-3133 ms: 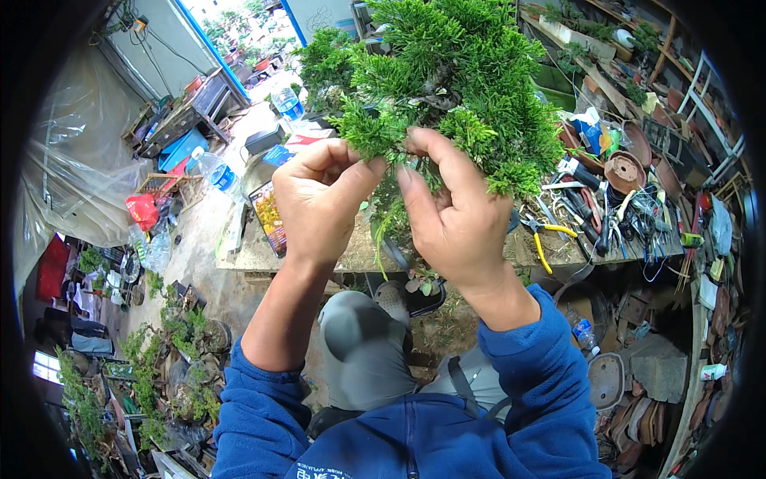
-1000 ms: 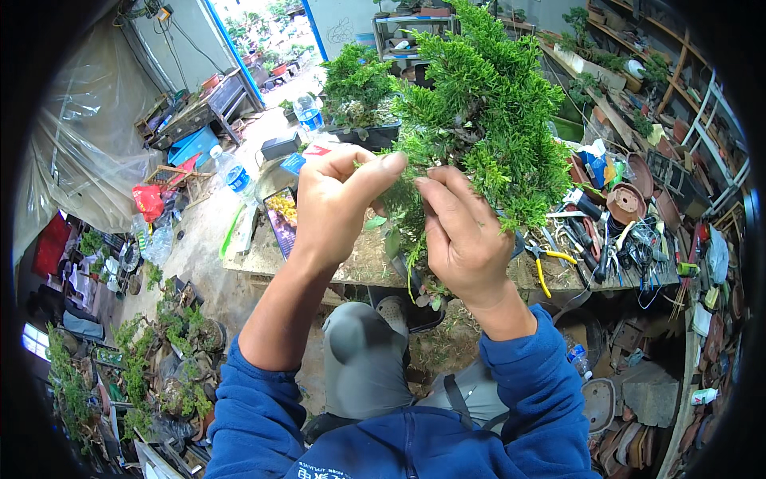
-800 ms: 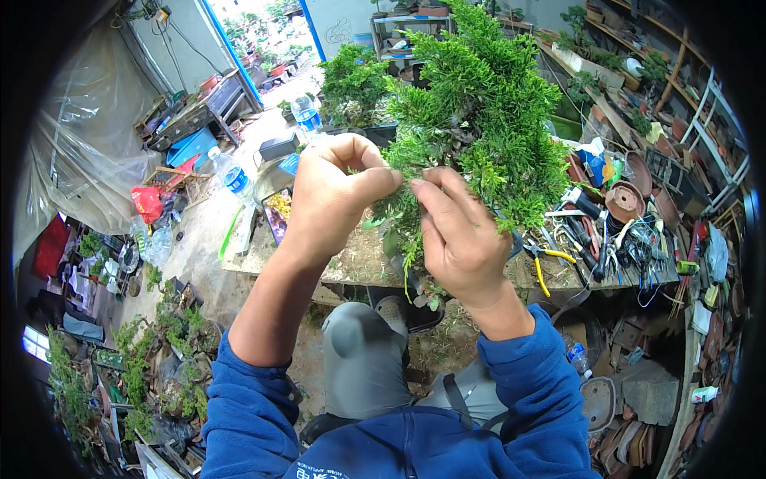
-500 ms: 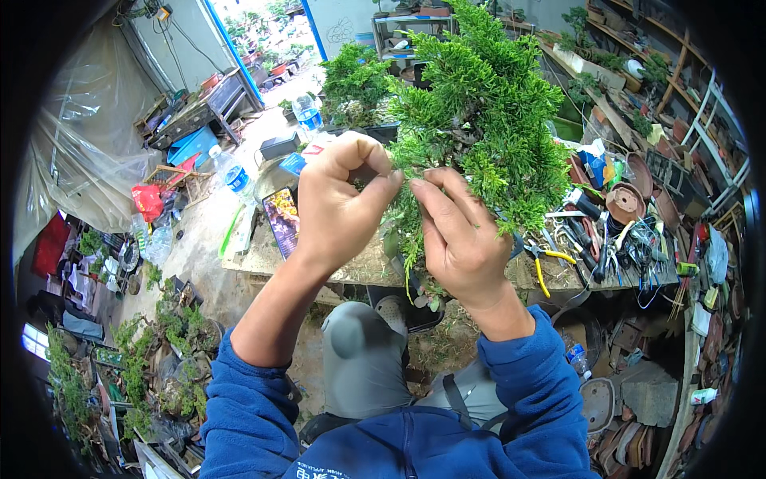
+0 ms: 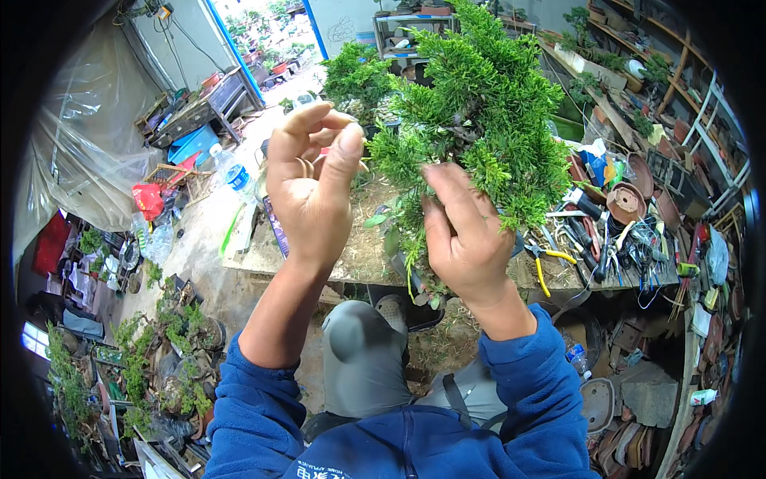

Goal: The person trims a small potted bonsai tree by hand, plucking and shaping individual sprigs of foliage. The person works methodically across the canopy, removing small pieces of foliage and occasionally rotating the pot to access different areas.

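A bushy green juniper bonsai (image 5: 487, 104) stands on the worktable in front of me. My right hand (image 5: 469, 239) is at its lower left foliage, with thumb and fingers curled and closed on a small juniper sprig; the fingertips are partly lost among the leaves. Left of the tree, my left hand (image 5: 311, 188) is raised with the palm turned inward. Its fingers are loosely bent and apart, and nothing shows in them. Behind this hand lies a phone (image 5: 274, 226), mostly covered by the wrist.
Yellow-handled pliers (image 5: 546, 259) lie near the table's front edge, beside a pile of hand tools (image 5: 614, 247). Farther back are brown pots (image 5: 625, 203) and a smaller potted tree (image 5: 357, 84). A plastic water bottle (image 5: 231, 169) is at the left.
My left hand has moved away to the left from the foliage and spread its fingers from a pinch. It now covers more of the phone. My right hand stays at the tree.
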A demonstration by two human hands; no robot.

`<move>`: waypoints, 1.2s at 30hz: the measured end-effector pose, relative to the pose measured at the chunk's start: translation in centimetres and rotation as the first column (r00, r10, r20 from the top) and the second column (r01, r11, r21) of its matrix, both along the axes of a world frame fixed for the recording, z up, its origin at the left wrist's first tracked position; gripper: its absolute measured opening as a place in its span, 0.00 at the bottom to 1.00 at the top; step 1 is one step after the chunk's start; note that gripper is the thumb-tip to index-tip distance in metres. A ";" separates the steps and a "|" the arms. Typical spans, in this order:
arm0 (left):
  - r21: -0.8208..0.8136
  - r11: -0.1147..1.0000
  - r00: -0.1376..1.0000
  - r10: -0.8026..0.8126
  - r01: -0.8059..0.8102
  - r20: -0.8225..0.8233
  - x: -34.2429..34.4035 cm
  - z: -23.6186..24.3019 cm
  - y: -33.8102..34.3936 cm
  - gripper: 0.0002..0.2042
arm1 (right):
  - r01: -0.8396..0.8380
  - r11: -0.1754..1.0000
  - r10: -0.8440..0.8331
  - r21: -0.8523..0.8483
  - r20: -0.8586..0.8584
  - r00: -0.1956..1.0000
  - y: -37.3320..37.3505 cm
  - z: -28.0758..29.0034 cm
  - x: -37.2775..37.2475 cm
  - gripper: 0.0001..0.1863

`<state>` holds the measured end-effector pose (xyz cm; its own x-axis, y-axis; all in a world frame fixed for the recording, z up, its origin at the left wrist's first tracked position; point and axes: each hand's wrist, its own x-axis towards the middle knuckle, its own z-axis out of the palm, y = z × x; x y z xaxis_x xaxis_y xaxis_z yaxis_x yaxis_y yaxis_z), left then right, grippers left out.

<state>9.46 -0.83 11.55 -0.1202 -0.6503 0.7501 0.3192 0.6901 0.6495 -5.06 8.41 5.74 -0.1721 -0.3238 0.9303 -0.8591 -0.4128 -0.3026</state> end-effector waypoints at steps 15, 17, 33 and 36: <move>0.241 0.961 0.969 -0.179 0.135 0.171 0.5 0.0 -0.5 0.09 | 0.133 0.941 -0.115 0.313 -0.075 0.991 1.0 4.5 2.2 0.30; 0.245 0.964 0.971 -0.147 0.099 0.188 0.6 -0.2 -0.8 0.09 | 0.182 0.932 -0.150 0.313 -0.122 0.981 0.8 4.5 2.4 0.28; -0.419 0.908 0.953 0.110 0.018 0.281 0.9 -1.7 -1.9 0.11 | 0.094 0.983 -0.079 0.158 -0.098 0.992 0.6 2.7 1.4 0.14; -0.472 0.881 0.950 0.115 0.038 0.290 1.3 -1.5 -2.1 0.11 | 0.071 0.990 -0.059 0.126 -0.094 0.994 0.7 2.7 1.2 0.15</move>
<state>10.74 -2.95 10.09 -0.3707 -0.2424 0.8966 0.1284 0.9427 0.3080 -3.82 9.08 8.49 -0.1145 -0.4327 0.8942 -0.9090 -0.3175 -0.2700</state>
